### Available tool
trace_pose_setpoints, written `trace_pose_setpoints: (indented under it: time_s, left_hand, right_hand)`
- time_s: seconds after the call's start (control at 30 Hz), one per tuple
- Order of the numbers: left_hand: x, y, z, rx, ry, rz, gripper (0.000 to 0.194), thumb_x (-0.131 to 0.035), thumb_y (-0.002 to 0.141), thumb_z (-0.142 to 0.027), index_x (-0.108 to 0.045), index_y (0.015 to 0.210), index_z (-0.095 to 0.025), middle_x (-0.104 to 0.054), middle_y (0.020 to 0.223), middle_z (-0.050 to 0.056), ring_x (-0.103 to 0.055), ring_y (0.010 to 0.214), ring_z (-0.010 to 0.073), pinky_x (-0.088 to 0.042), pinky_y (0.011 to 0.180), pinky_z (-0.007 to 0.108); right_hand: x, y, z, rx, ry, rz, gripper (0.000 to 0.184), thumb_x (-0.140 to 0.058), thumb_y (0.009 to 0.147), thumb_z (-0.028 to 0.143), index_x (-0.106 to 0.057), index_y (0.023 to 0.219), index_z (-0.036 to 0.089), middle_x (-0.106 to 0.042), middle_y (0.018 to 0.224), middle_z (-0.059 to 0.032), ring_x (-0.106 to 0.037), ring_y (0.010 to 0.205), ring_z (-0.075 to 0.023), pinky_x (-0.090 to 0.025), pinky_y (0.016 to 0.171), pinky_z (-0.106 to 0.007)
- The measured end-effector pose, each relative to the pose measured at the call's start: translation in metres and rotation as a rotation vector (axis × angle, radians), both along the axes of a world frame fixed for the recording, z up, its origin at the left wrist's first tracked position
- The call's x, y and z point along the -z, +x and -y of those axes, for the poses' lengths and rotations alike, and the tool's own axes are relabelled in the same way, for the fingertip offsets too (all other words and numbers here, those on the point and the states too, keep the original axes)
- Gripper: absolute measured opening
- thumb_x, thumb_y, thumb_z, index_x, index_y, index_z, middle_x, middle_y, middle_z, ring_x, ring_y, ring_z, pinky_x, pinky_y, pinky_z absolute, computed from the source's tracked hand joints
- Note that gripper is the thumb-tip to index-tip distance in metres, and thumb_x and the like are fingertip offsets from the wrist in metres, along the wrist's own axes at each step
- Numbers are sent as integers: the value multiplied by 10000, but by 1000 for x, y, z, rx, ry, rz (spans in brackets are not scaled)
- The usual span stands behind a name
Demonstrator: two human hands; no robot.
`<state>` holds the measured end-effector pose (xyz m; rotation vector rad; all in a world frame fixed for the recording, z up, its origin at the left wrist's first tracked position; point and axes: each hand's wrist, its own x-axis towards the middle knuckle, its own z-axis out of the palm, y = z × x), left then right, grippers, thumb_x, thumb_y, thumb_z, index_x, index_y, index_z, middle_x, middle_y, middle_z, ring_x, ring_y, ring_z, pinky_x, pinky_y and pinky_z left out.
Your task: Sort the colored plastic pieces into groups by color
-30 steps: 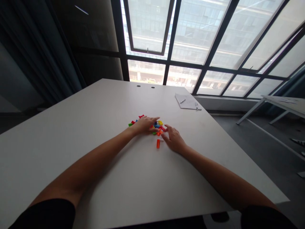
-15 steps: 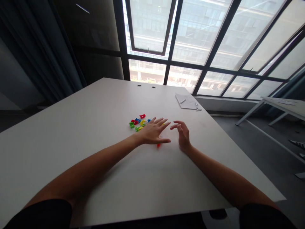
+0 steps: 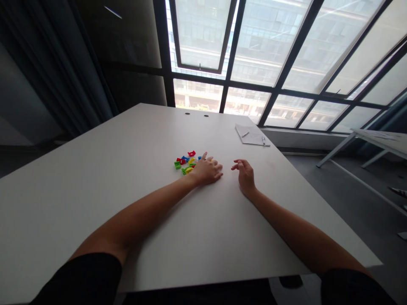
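Observation:
Several small plastic pieces in red, blue, green and yellow lie in a loose cluster near the middle of the table. Among them are a green piece [image 3: 177, 165] at the left and a red piece [image 3: 191, 153] at the back. My left hand [image 3: 207, 170] is palm down at the right side of this cluster, fingers apart and slightly bent, covering some pieces. What lies under its palm is hidden. To its right, my right hand [image 3: 246, 176] rests on its side on the table, fingers loosely bent, with nothing visible in it.
The white table [image 3: 127, 148] reaches toward the windows. Papers [image 3: 251, 134] with a pen [image 3: 245, 134] lie near its right edge. Two dark round inserts [image 3: 187, 113] sit at the far side. Another table [image 3: 378, 137] stands at the right.
My left hand has lowered and its fingers have drawn closer together. A red piece that showed below its thumb is out of sight. The right hand has hardly moved.

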<state>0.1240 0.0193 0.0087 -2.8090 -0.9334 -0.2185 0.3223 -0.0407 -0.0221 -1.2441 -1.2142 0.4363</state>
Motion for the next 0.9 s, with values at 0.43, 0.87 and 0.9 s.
trace_pose_setpoints:
  time_s: [0.43, 0.87, 0.9]
  left_hand:
    - [-1, -80, -64, -302, -61, 74, 538, -535, 980, -569, -663, 1403, -264, -479, 1651, 121, -281, 1591, 409, -179, 1278, 639]
    - [-5, -113, -70, -447, -180, 79, 534, -452, 985, -600, -637, 1397, -316, -564, 1564, 96, -388, 1540, 332, -433, 1141, 508]
    - [-4, -121, -70, -457, -173, 75, 533, -458, 979, -598, -637, 1396, -318, -564, 1564, 92, -395, 1532, 333, -428, 1145, 506]
  right_hand:
    - [-2, -4, 1, -95, -126, 25, 338, -587, 887, 511, -701, 968, 203, -742, 726, -26, -495, 578, -179, -365, 571, -316]
    - [-1, -5, 1, -141, -141, 128, 296, -596, 853, 450, -726, 945, 201, -757, 744, -45, -657, 688, -218, -478, 672, -335]
    - [-1, -5, 1, -143, -143, 133, 298, -595, 848, 447, -727, 949, 200, -758, 745, -47, -664, 692, -221, -482, 673, -337]
